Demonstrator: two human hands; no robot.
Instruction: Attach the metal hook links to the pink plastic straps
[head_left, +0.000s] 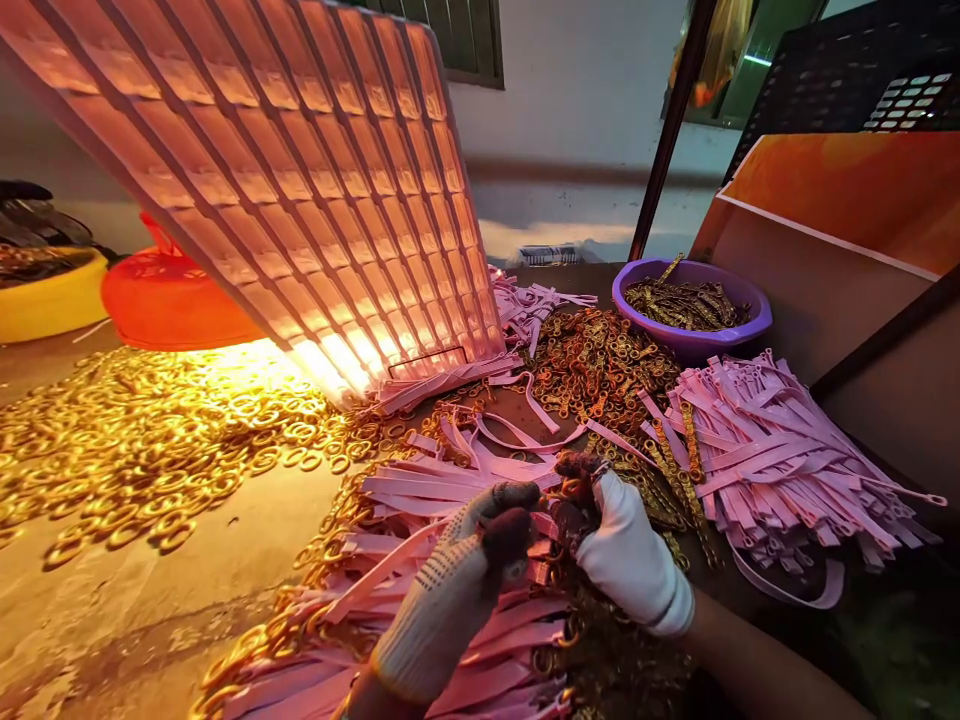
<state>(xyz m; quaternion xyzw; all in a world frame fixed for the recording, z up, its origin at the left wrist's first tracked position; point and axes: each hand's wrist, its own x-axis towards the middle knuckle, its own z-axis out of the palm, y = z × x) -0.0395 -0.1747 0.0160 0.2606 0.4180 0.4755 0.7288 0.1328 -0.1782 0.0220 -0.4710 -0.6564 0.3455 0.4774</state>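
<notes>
Both my hands wear knitted work gloves with dark fingertips and meet low in the middle of the view. My left hand [457,590] is curled, its fingertips pinched on a pink strap [420,490] from the heap beneath. My right hand [622,550] is closed too, its fingertips pressed on a small gold metal clasp [574,490] at the strap's end. Under the hands lies a pile of pink straps with gold rings [450,660].
Loose gold rings [135,450] cover the table at left. A second heap of pink straps [780,460] lies at right, gold clasps [600,365] behind the hands. A purple bowl [694,335] holds metal parts. A tilted lit grid panel [315,180] leans overhead.
</notes>
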